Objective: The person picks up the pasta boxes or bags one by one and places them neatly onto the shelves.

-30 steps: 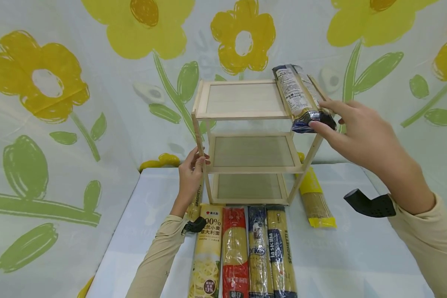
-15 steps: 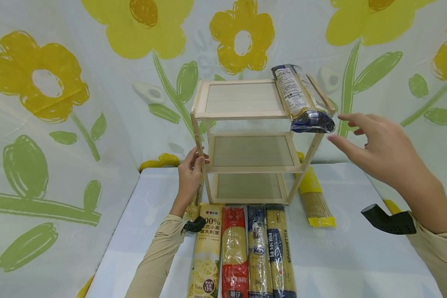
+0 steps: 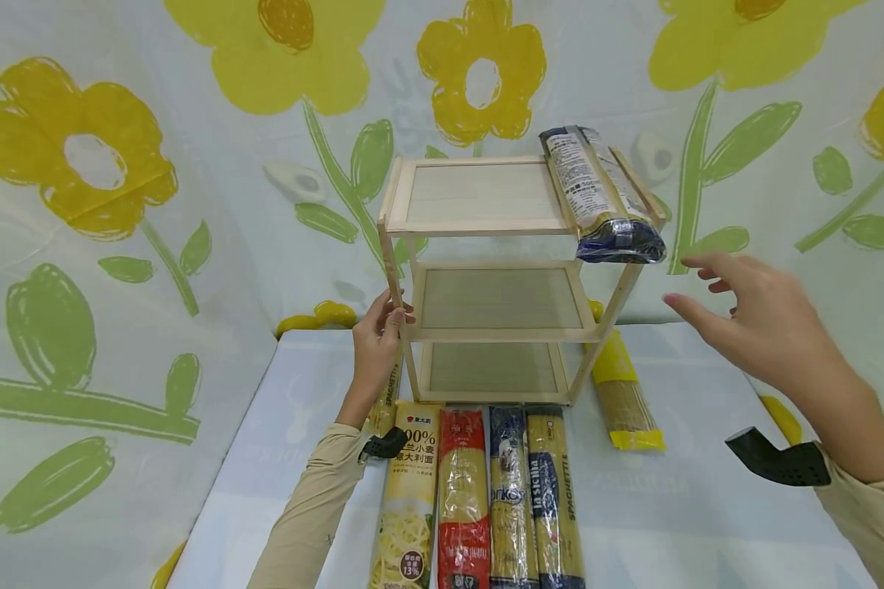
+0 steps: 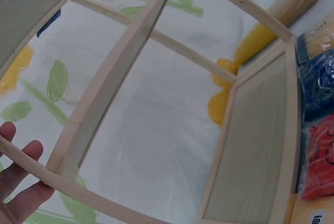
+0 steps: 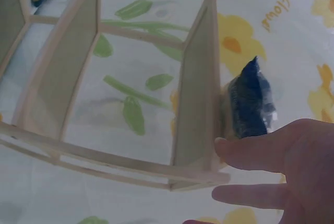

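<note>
A three-tier wooden shelf rack (image 3: 486, 231) stands on the table. My left hand (image 3: 373, 348) holds its left front post at mid height, fingers curled round the wood; the fingers (image 4: 26, 192) show on that post in the left wrist view. On the top tier, along the right edge, lies a pack of spaghetti (image 3: 597, 192), its blue end (image 5: 251, 104) poking out past the front rail. My right hand (image 3: 773, 323) hovers to the right of that pack and lower, thumb and fingers spread, holding nothing.
In front of the rack, a yellow noodle pack (image 3: 408, 499), a red pack (image 3: 464, 483), a blue pack (image 3: 511, 499) and a La Sicilia spaghetti pack (image 3: 556, 499) lie side by side. One yellow-ended pack (image 3: 626, 401) lies right of the rack; another (image 3: 386, 401) is partly hidden at left.
My right hand has let go of the spaghetti pack's front end and drawn away right and down. The pack stays on the top tier; my left hand keeps its hold on the post.
</note>
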A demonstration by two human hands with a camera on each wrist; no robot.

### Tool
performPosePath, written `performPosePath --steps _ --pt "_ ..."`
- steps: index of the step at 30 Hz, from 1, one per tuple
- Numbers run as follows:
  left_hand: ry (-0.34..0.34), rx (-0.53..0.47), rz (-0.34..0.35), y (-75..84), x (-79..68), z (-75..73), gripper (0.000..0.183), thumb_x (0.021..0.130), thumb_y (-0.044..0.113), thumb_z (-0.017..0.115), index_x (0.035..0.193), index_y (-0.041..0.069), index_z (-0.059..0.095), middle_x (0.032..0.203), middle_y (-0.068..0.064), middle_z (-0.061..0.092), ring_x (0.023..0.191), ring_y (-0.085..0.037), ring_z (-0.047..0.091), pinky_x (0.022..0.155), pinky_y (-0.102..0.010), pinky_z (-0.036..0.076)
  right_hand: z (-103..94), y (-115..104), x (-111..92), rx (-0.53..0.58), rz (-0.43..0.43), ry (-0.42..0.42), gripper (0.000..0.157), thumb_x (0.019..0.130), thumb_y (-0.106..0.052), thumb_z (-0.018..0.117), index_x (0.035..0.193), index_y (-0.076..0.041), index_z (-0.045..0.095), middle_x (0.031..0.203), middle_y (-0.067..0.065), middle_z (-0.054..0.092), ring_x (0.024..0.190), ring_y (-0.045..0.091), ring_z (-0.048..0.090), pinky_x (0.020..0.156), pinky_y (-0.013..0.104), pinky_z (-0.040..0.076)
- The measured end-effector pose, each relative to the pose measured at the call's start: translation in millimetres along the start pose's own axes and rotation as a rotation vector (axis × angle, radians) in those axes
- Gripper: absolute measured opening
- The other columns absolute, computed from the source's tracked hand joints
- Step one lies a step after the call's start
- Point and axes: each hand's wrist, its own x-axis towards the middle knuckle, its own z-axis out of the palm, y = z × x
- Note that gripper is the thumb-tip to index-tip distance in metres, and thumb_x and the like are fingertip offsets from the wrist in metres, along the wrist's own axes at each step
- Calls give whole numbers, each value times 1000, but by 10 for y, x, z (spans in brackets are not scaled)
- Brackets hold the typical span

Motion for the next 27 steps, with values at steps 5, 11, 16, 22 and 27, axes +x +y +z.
performPosePath --steps 5,11,16,22,27 --pt "2 -8 8 -2 9 1 33 97 2 49 129 -6 52 99 -26 65 87 -43 64 79 -53 50 81 91 -44 13 3 -20 48 89 -26 66 126 2 53 113 29 56 97 46 54 69 58 44" --pt "6 -10 12 -16 1 0 33 97 2 50 129 -5 52 98 -25 65 86 -42 64 78 -53 50 208 231 -92 50 6 -43 48 90 -27 64 126 3 53 110 28 58 97 45 55 69 57 43" --pt "9 -11 13 -41 3 2 33 97 2 50 129 -5 53 98 -24 65 86 -39 65 78 -51 51 341 324 -129 50 17 -31 47 88 -24 66 123 5 54 106 29 59 93 46 56 69 58 44" --pt "13 -18 12 -36 4 1 32 96 0 51 128 -6 53 98 -25 65 85 -40 65 79 -52 51 510 420 -170 45 54 -40 48 86 -23 69 121 6 54 103 32 58 92 47 56 67 59 47" --pt "18 -21 27 -39 14 3 31 96 0 51 126 -7 54 96 -26 65 84 -42 65 79 -52 51 649 513 -210 59 81 -61 48 87 -25 68 121 6 53 104 34 57 91 47 56 67 59 47"
